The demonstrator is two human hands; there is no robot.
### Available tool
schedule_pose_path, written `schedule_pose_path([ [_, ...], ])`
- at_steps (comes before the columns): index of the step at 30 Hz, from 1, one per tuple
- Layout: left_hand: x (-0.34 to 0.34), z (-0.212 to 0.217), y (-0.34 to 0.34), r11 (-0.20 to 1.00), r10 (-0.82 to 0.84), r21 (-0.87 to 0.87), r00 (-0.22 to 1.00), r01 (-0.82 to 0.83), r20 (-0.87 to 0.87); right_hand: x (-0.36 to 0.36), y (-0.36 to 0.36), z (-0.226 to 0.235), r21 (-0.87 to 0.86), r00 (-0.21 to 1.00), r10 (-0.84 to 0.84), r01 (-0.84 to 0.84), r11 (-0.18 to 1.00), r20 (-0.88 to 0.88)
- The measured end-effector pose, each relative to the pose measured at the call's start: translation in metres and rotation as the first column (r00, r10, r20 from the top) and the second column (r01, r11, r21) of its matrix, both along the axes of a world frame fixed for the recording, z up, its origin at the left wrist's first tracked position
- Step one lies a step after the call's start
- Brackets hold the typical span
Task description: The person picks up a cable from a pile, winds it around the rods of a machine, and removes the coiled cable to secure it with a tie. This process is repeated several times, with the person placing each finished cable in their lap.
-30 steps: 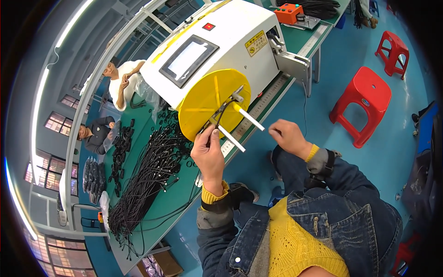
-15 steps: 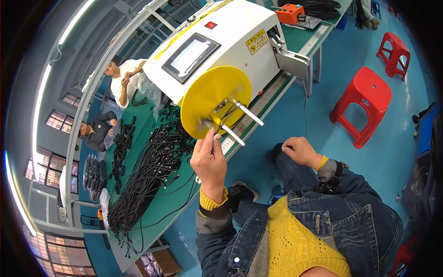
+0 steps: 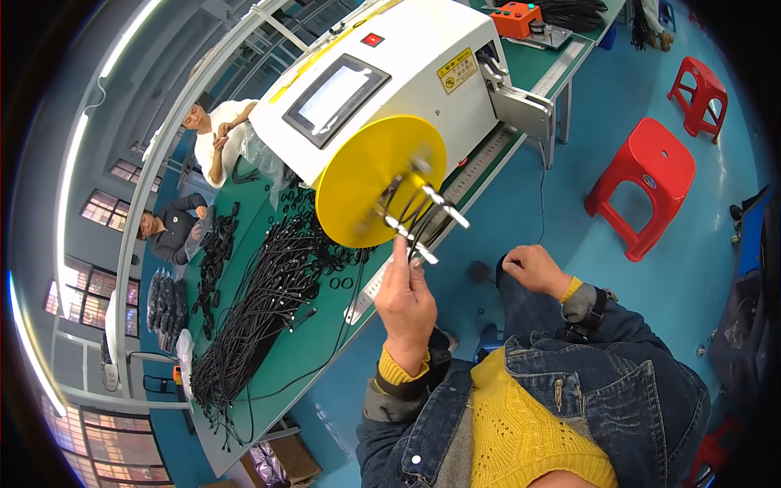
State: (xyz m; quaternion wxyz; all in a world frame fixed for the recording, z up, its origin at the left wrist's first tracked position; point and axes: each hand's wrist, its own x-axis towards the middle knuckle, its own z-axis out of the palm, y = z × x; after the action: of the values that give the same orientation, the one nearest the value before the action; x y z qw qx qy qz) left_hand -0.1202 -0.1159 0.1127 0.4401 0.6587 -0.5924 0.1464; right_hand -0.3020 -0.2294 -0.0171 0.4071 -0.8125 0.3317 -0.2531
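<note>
A yellow disc [image 3: 350,183] stands on the near side of a white winding machine [image 3: 407,81]. Metal posts [image 3: 446,207] stick out from it, blurred by motion, with a black cable [image 3: 416,226] looped around them. My left hand [image 3: 404,305] is up against the lower post, its index finger raised along it. The cable runs down between that finger and the thumb, which look closed loosely on it. Over my thigh, my right hand [image 3: 533,268] rests with curled fingers and nothing visible in it.
A heap of black cables [image 3: 260,317] covers the green table [image 3: 301,358] at left. Two people sit across it. Red stools [image 3: 651,179] stand on the floor at right. An orange control box [image 3: 515,20] sits behind the machine.
My left hand has moved right and slightly down, its index finger now straighter. The posts have turned, and more cable loops show on them. My right hand has hardly moved.
</note>
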Motion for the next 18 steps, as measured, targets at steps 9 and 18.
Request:
schedule_pose_path([
  [9,-0.016,0.017,-0.017,0.989,0.096,0.078,0.944,-0.126,0.317,0.036,-0.005,0.099,-0.066,0.886,-0.015,0.051,0.997,0.464],
  [18,-0.031,0.058,-0.025,0.889,0.169,0.331,0.898,-0.317,0.407,0.054,-0.038,0.119,-0.124,0.945,0.1,-0.064,0.99,0.312],
])
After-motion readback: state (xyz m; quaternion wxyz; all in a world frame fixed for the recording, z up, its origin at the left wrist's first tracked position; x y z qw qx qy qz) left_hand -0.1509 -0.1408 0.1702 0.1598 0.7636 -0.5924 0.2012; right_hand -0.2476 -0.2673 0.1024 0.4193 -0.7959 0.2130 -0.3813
